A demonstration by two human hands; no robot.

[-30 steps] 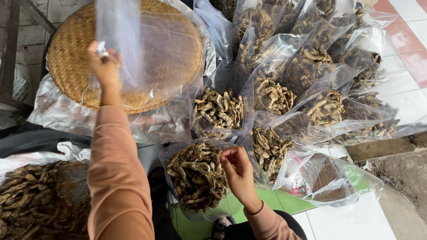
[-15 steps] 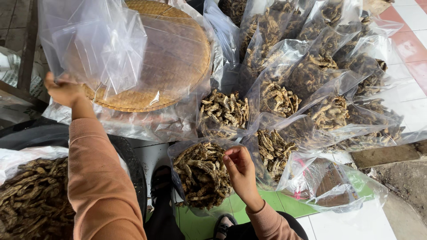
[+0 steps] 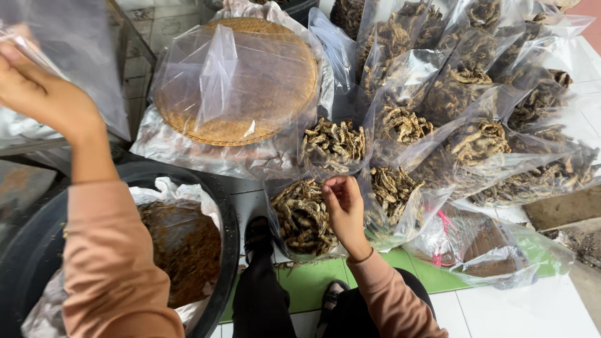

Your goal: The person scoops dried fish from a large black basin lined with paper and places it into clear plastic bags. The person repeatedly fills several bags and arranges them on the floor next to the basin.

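My left hand (image 3: 47, 97) is raised at the upper left, pinching the edge of an empty clear plastic bag (image 3: 69, 59) that hangs blurred in front of the camera. My right hand (image 3: 343, 209) rests with curled fingers on the rim of an open clear bag of brown dried pieces (image 3: 303, 216) standing on the floor in front of my legs. Several more filled clear bags (image 3: 476, 94) stand behind it and to the right.
A round woven tray (image 3: 250, 119) under loose clear plastic lies at the top centre. A large black tub (image 3: 228, 244), lined with plastic and holding brown dried material, sits at the lower left. My feet in dark sandals (image 3: 258, 228) stand on green and white tiles.
My left hand has pulled the empty bag from over the woven tray to the far left and nearer the camera. The view has tilted down, showing the black tub. My right hand stays put.
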